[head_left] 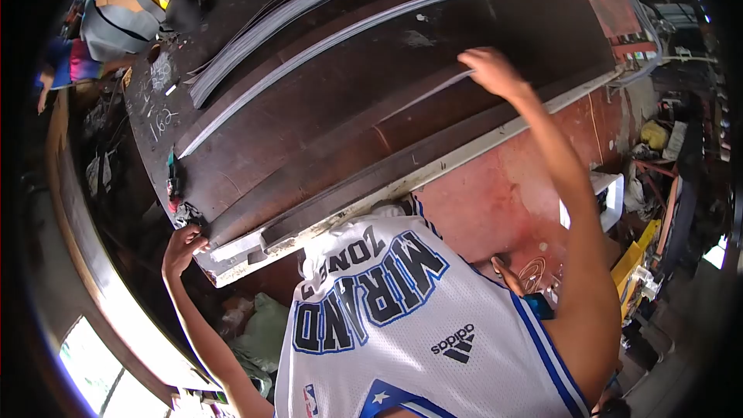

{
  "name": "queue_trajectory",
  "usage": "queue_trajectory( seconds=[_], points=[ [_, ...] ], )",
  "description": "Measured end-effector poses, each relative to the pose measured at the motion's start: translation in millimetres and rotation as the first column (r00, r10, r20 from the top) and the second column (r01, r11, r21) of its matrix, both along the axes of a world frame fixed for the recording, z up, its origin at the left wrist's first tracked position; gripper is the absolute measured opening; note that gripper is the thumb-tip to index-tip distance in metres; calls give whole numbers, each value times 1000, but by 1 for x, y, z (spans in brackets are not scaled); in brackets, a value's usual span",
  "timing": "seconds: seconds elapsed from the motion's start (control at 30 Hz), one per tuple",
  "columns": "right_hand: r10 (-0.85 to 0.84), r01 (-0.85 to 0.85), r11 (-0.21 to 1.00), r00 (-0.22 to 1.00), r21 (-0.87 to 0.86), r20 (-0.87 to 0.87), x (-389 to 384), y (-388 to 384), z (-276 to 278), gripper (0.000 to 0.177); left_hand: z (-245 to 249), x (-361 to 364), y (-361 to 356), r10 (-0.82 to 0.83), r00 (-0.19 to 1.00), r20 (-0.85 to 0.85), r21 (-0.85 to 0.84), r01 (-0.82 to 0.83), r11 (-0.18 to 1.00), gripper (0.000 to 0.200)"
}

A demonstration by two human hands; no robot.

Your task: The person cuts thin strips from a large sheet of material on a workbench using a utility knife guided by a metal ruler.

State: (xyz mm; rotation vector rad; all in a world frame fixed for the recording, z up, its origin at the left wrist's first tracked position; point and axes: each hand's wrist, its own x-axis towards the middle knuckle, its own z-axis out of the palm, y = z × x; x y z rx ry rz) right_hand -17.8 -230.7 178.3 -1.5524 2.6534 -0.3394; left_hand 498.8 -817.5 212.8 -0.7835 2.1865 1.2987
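Note:
My right hand [491,72] is raised above the far side of the dark table, its fingers closed on the end of a thin grey strip [429,95]. From there the strip slants down to the left and fades against the dark tabletop. At the table's near left corner, my left hand [186,246] has its fingers pinched together; what is between them I cannot make out. Just beyond it lie a crumpled dark rag [186,215] and a small red and green tool [172,179]. A narrow bundle of grey strips [333,37] curves across the table.
A thicker bundle of long strips [294,8] lies farther back on the dark table [325,101], whose left end bears chalk marks. A pale rail [433,174] runs along its near edge. At far left another person [77,62] shows partly. Clutter and a yellow bar [636,254] are at right.

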Motion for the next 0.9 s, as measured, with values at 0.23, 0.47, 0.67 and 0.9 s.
queue_trajectory(
  seconds=[0.23,0.47,0.67,0.9],
  points=[
    [-122,185,956,956,226,-268,-83,132,50,43,26,-43,37,-47,997,61,-22,49,999,19],
    [-109,449,802,760,395,-641,-118,240,150,42,10,-104,60,-141,989,31,-78,143,987,21],
    [-65,736,536,524,413,-849,-182,311,175,65,-6,-156,82,-110,989,-95,-35,107,994,21],
    [-265,440,849,834,294,-484,-151,155,88,55,-79,-139,21,-221,968,-116,-375,163,912,22]
  ],
)
